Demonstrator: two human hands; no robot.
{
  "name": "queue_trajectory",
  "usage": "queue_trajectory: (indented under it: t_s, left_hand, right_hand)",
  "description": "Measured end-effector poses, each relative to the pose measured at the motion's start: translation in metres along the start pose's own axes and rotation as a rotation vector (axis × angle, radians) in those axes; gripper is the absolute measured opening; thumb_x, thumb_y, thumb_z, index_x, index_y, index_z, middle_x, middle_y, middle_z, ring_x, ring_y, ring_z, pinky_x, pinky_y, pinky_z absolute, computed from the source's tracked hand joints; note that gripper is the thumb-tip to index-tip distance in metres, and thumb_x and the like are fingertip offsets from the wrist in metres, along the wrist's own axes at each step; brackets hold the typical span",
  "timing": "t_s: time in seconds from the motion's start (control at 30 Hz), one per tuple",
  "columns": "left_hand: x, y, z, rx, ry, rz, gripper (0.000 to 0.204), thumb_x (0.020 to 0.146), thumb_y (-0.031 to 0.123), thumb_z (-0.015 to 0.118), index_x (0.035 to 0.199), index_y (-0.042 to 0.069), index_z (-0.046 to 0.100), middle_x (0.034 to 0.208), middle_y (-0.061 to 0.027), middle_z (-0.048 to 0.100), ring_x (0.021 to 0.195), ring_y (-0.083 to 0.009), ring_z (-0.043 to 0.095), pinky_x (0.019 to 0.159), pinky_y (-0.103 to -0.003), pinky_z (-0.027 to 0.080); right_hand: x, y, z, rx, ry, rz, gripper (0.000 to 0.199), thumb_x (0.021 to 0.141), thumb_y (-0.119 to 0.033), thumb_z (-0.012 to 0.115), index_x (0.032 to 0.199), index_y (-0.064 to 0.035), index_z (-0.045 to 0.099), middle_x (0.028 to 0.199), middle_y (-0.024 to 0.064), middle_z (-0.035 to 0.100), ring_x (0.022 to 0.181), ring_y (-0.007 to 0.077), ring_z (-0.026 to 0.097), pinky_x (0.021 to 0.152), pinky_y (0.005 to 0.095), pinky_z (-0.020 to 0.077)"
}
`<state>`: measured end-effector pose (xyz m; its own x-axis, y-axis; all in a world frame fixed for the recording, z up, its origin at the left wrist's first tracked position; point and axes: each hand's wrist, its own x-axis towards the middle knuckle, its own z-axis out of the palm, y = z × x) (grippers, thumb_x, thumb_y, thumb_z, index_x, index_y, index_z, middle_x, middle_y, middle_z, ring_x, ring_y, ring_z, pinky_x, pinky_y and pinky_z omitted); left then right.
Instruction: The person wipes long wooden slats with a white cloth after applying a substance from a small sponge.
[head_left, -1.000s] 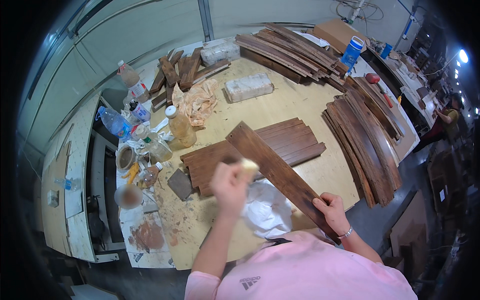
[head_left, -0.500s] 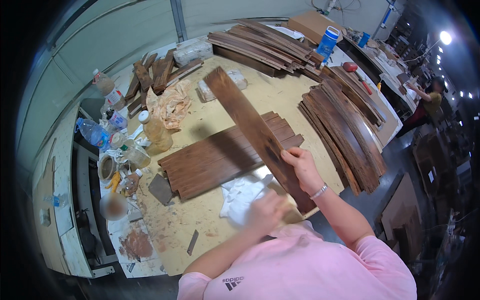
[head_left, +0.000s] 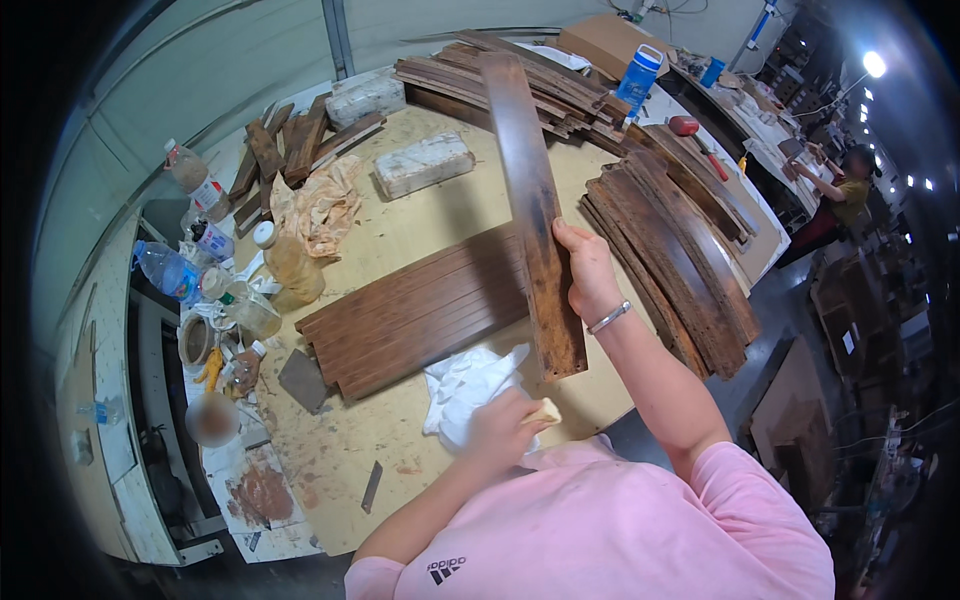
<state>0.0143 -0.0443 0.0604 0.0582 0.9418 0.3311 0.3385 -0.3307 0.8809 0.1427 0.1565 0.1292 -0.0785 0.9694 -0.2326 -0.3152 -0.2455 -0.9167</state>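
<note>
My right hand (head_left: pixel 590 268) is closed on the edge of a long dark-brown wooden plank (head_left: pixel 535 215), held up and tilted above the table with its far end over the back stack. In my left hand (head_left: pixel 500 425), whose fingers are curled, a cream-coloured cloth (head_left: pixel 543 413) pokes out on the right side. Beside that hand a crumpled white cloth (head_left: pixel 470 385) lies on the table. Behind it rests a row of brown planks (head_left: pixel 420 310) laid side by side, partly covered by the raised plank.
Stacks of planks stand at the back (head_left: pixel 450 90) and right (head_left: pixel 670 260). A wrapped block (head_left: pixel 425 165) sits mid-table. Along the left are bottles (head_left: pixel 295 262), a stained rag (head_left: pixel 315 210) and wood offcuts (head_left: pixel 300 140). A blue bottle (head_left: pixel 640 80) stands at back right. A co-worker (head_left: pixel 850 195) is far right.
The raised plank has swung more upright, its far end moving right and away, its near end lifted clear of my body. My left hand has drawn away from the plank, leftward, with the cream cloth.
</note>
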Motion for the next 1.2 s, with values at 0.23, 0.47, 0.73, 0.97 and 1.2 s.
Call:
queue_trajectory:
  t_s: [0.23, 0.47, 0.73, 0.97, 1.2]
  left_hand:
    - [0.039, 0.049, -0.053, -0.24, 0.305, -0.043, 0.024, 0.064, -0.006, 0.077, 0.085, 0.003, 0.07, 0.072, 0.0005, 0.054, 0.059, -0.0065, 0.041, 0.054, -0.021, 0.034]
    - [0.039, 0.08, -0.024, -0.206, 0.051, 0.16, 0.03, 0.065, 0.005, 0.083, 0.092, 0.006, 0.069, 0.073, -0.0044, 0.053, 0.058, -0.0151, 0.049, 0.051, -0.029, 0.04]
    - [0.087, 0.004, -0.077, -0.064, 0.501, 0.001, 0.019, 0.07, -0.001, 0.078, 0.086, 0.002, 0.069, 0.072, 0.0021, 0.046, 0.056, -0.0055, 0.034, 0.049, -0.023, 0.029]
    - [0.085, -0.071, -0.172, -0.293, 0.819, -0.109, 0.012, 0.084, 0.0, 0.071, 0.093, -0.004, 0.064, 0.078, 0.0009, 0.061, 0.065, -0.0017, 0.051, 0.059, -0.016, 0.04]
    - [-0.057, -0.112, -0.259, 0.149, 1.07, -0.276, 0.017, 0.078, -0.003, 0.074, 0.091, -0.006, 0.063, 0.09, -0.0064, 0.064, 0.076, -0.0108, 0.061, 0.066, -0.023, 0.049]
  right_hand:
    - [-0.005, 0.003, -0.013, 0.38, -0.418, 0.622, 0.035, 0.099, -0.033, 0.037, 0.077, -0.0111, 0.053, 0.059, 0.0006, 0.049, 0.051, 0.0111, 0.047, 0.044, 0.024, 0.0392]
    - [-0.033, 0.045, 0.002, 0.479, -0.578, 0.884, 0.029, 0.095, -0.03, 0.043, 0.083, -0.0072, 0.057, 0.062, 0.0017, 0.049, 0.055, 0.0123, 0.046, 0.047, 0.0231, 0.0382]
    - [-0.094, 0.032, 0.014, 0.094, -0.603, 0.934, 0.031, 0.099, -0.028, 0.039, 0.084, -0.0048, 0.052, 0.06, 0.0022, 0.045, 0.048, 0.0118, 0.043, 0.043, 0.0227, 0.038]
    - [-0.123, 0.025, -0.02, -0.167, -0.772, 0.95, 0.041, 0.1, -0.036, 0.037, 0.079, -0.0033, 0.051, 0.057, 0.0013, 0.042, 0.047, 0.0117, 0.042, 0.041, 0.0235, 0.0337]
    - [-0.142, 0.029, -0.028, -0.649, -0.502, 0.617, 0.038, 0.099, -0.026, 0.048, 0.071, -0.0022, 0.056, 0.062, -0.0025, 0.05, 0.062, 0.0055, 0.047, 0.056, 0.0247, 0.0408]
